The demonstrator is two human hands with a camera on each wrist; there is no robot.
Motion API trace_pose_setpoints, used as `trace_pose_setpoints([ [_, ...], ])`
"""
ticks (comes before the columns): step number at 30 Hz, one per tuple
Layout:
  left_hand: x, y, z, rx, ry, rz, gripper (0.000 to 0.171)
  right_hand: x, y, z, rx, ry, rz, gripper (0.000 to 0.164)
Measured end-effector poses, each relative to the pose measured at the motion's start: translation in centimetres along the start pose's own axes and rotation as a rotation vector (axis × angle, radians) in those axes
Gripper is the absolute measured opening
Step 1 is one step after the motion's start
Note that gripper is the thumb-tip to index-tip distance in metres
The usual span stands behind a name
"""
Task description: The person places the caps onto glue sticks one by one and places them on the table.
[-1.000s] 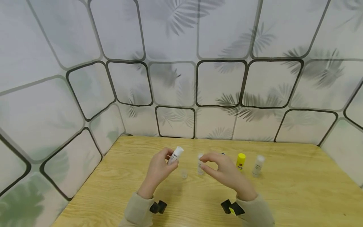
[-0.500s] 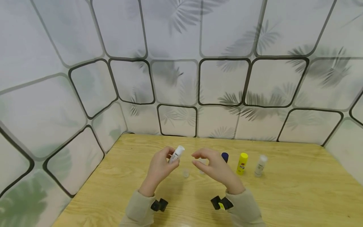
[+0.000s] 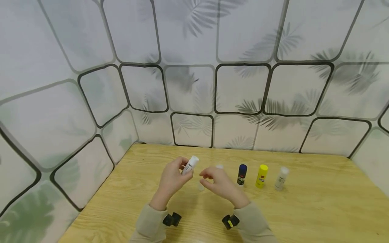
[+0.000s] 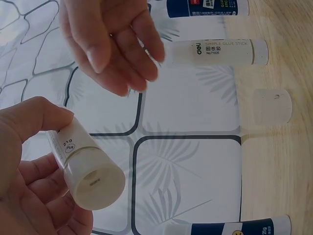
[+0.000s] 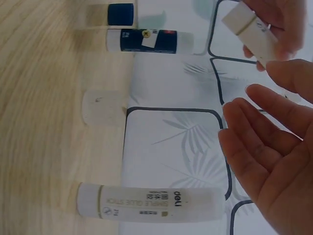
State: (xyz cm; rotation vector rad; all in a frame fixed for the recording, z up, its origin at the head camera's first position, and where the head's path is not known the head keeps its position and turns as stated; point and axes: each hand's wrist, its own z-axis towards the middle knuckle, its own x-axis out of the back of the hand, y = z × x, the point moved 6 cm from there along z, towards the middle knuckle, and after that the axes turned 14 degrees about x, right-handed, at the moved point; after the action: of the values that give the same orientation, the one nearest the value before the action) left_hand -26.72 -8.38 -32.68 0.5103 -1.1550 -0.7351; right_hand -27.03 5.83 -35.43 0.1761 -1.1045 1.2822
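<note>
In the head view my left hand grips a white glue stick, tilted, thumb in front and fingers behind. My right hand hovers just to its right, fingers bent and apart, holding nothing. Under its fingertips a clear cap stands on the table, partly covered in the head view; the left wrist view shows this cap whole. Behind my right hand another white glue stick stands upright, and only its top shows in the head view.
Right of my hands stand a dark blue glue stick, a yellow one and a white one. The right wrist view adds another blue glue stick and a blue cap. A patterned curtain borders the wooden table.
My right hand has moved left, from the standing white glue stick to above the clear cap, uncovering the dark blue glue stick. My left hand keeps its grip almost in place.
</note>
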Motion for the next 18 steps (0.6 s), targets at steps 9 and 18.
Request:
trace_pose_setpoints([
  [9,-0.1,0.0,-0.1,-0.001,-0.008,0.014,0.021,-2.6,1.7,-0.5,-0.106,-0.158,0.051,0.036],
  [18,-0.2,-0.1,0.0,0.002,-0.015,0.019,0.02,-3.9,2.3,-1.0,-0.194,-0.259,0.079,0.036],
])
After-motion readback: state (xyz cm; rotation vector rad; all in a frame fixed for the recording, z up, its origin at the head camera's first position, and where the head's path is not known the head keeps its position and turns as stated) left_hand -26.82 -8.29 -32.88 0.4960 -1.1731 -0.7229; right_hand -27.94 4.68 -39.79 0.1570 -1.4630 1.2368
